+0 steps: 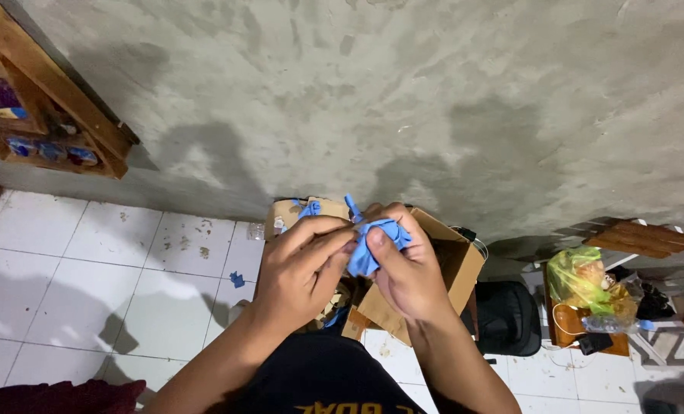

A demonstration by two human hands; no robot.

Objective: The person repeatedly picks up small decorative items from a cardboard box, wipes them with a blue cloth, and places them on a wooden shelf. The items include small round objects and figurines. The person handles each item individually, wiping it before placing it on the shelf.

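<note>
Gripping blue piece w/ both hands: left hand pinched one edge, right hand closed round it, above open box. More blue pcs in box; sorting judged incomplete.

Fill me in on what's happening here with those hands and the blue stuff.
A person, seen from above, holds a crumpled piece of blue material between both hands. The left hand pinches one side and the right hand grips the other. Just below and behind the hands sits an open cardboard box on the white tiled floor, with more blue pieces at its far edge. A small blue scrap lies on the tiles to the left. To the right, a greenish plastic bag rests on a wooden stool.
</note>
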